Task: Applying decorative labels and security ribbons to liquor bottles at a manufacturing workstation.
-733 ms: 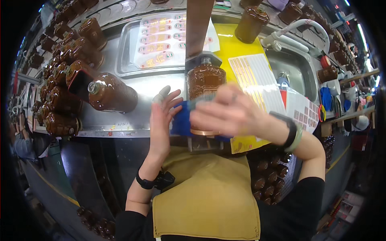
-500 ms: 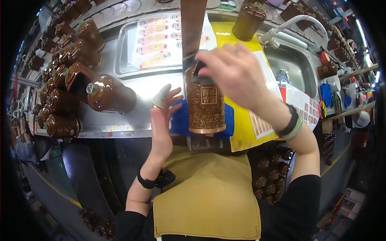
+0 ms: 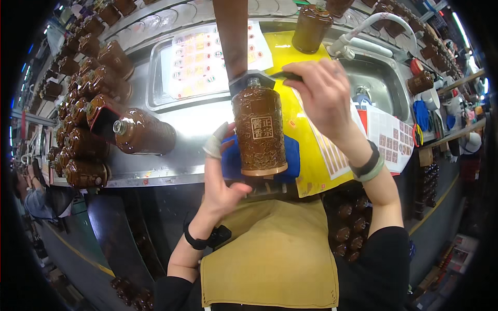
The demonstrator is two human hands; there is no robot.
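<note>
A brown embossed bottle (image 3: 259,129) with a clear neck and a copper-coloured base band lies tilted toward me, over a blue cloth (image 3: 291,158). Its neck rests by a dark grey holder (image 3: 239,84) at the foot of a brown upright post (image 3: 232,36). My left hand (image 3: 220,192), with pale covers on some fingertips, is open along the bottle's left side, thumb spread; whether the fingertips touch the glass cannot be told. Right of the neck, my right hand (image 3: 327,96) pinches a thin dark strip-like piece (image 3: 287,75), its kind unclear.
A metal tray (image 3: 156,67) with label sheets (image 3: 187,62) lies behind. Brown bottles crowd the left, one lying nearer (image 3: 145,132). Another bottle (image 3: 313,28) stands on a yellow sheet (image 3: 306,173). A sink (image 3: 381,83) with a white tap (image 3: 363,26) is right.
My right hand has moved right and away from the bottle with the dark piece, uncovering the neck and shoulder. My left hand's thumb has swung out toward the bottle's base.
</note>
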